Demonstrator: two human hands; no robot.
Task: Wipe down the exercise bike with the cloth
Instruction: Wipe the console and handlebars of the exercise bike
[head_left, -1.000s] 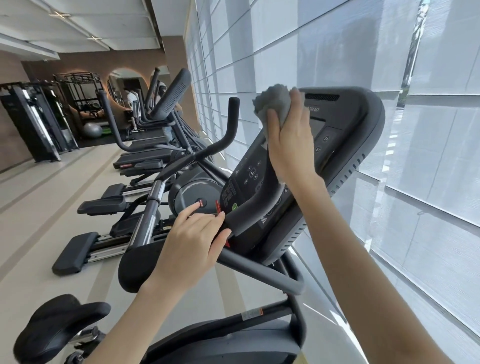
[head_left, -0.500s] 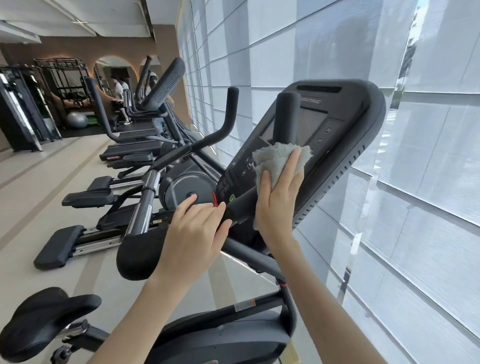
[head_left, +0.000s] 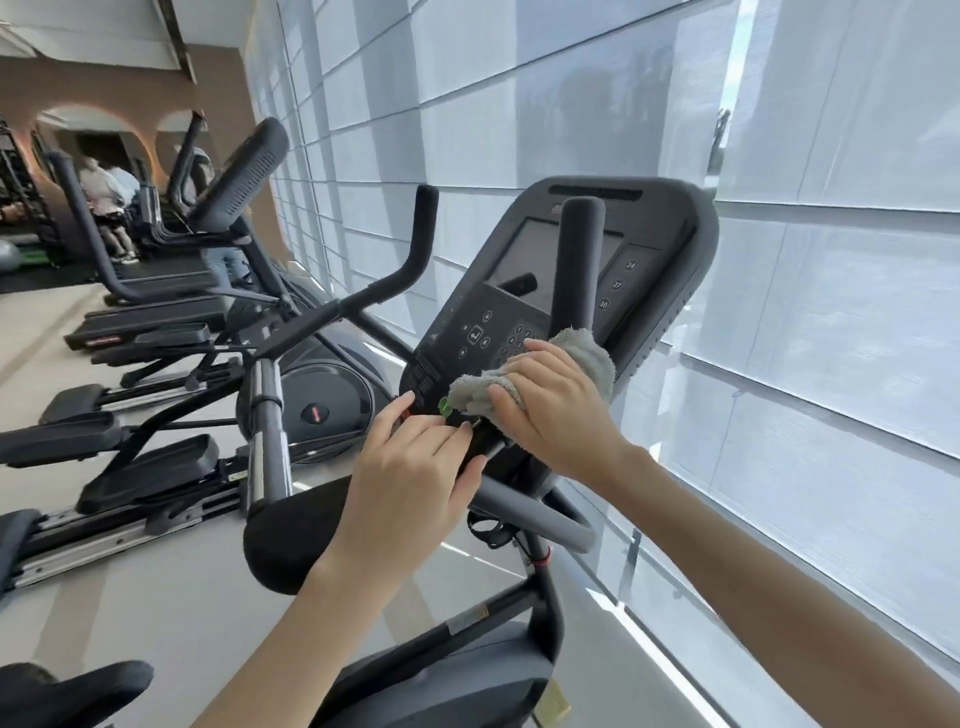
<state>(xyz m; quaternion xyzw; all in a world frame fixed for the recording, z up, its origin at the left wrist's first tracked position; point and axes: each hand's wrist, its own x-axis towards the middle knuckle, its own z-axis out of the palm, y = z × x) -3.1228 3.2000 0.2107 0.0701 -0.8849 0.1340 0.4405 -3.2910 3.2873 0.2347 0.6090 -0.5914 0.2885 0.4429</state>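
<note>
The exercise bike's black console (head_left: 654, 260) tilts toward me, with a dark screen and a keypad. An upright black handlebar post (head_left: 579, 260) rises in front of the screen. My right hand (head_left: 556, 410) presses a grey cloth (head_left: 587, 353) around the base of that post, beside the keypad. My left hand (head_left: 410, 467) grips the handlebar just below the console's lower edge, next to a small green tab. The padded left handlebar end (head_left: 291, 540) sticks out toward me. The bike's saddle (head_left: 72, 691) shows at the bottom left.
A row of elliptical machines (head_left: 208, 415) with pedals and rails fills the left side. White window blinds (head_left: 779, 364) run close along the right. People stand by treadmills far back left (head_left: 109, 202). Pale floor lies between the machines.
My right hand has slid the cloth down the upright post, from its top to its base by the keypad. My left hand has kept its grip on the handlebar.
</note>
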